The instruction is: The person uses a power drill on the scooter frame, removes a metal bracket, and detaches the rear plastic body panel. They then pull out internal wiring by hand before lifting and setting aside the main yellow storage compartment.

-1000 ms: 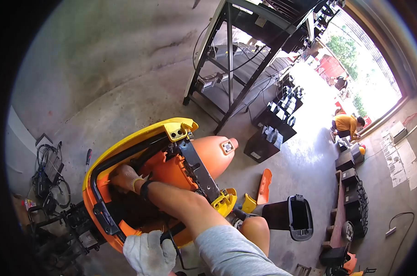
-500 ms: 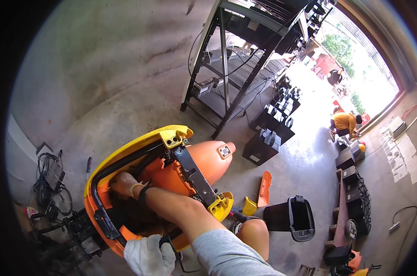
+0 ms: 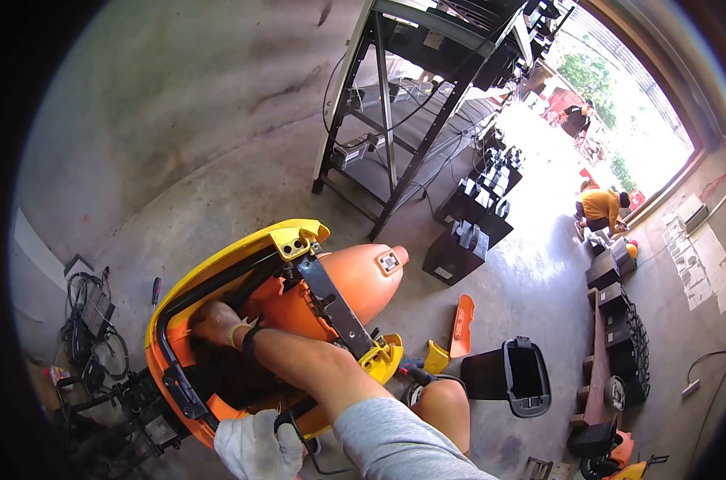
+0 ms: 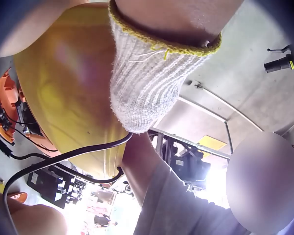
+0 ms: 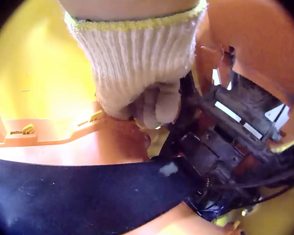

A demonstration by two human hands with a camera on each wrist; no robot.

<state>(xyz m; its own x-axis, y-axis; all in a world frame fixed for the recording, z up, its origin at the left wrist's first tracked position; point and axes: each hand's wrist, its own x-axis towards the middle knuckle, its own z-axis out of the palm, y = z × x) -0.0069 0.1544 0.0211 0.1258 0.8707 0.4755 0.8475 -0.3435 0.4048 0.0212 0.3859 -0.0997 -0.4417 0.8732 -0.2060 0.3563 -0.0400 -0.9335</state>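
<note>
The yellow-and-orange scooter body [image 3: 219,240] stands tilted in front of me, its inside exposed. My gloved right hand [image 3: 217,322] reaches deep into the opening. In the right wrist view its fingers [image 5: 167,104] are curled at the orange panel's edge [image 5: 115,134], beside a dark bracket and wiring [image 5: 210,156]; I cannot tell what they hold. My left hand [image 3: 259,445], in a whitish knit glove, is low at the body's near side and grips a black cable [image 4: 63,155]. The cable hangs in a loop below the glove.
A black bin [image 3: 528,378], an orange panel [image 3: 461,326] and a yellow piece [image 3: 436,358] lie to the right. Black boxes [image 3: 456,254] line the floor near a metal rack [image 3: 391,112]. A screwdriver [image 3: 156,290] and tangled cables [image 3: 83,320] lie left. Another person [image 3: 599,208] crouches by the doorway.
My left hand's fingers have curled in around the black cable. My right hand stays inside the body. The head view has shifted slightly.
</note>
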